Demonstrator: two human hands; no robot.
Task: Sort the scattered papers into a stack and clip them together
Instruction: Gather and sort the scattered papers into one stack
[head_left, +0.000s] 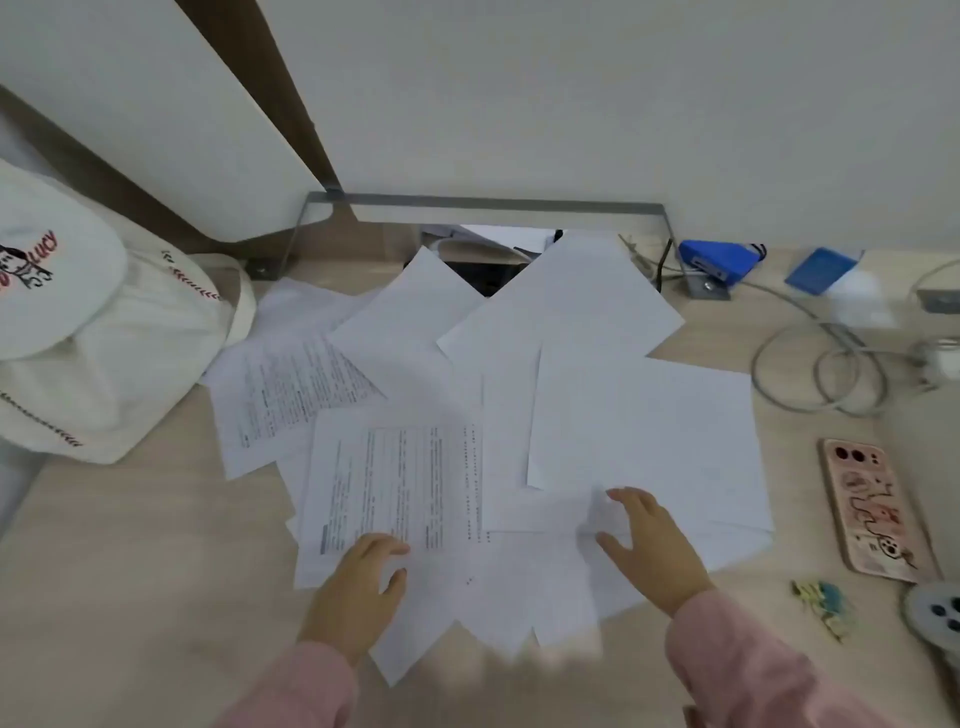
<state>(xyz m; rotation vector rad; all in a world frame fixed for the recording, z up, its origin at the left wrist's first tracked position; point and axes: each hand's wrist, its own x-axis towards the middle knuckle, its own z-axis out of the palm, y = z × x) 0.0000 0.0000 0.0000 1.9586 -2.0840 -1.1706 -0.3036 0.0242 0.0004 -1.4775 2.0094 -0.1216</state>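
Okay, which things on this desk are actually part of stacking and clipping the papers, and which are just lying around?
For the job: scattered white paper sheets; small yellow and blue clips; left hand; right hand.

Lying about: white canvas bag; pink-cased phone; coiled grey cable; blue box.

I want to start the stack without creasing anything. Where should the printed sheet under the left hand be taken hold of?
Probably by its near left corner, coming from the desk edge. The printed sheet lies flat on top of the pile, its left border overhanging bare desk, so the left hand resting on it could slide it leftward and pinch that free edge.
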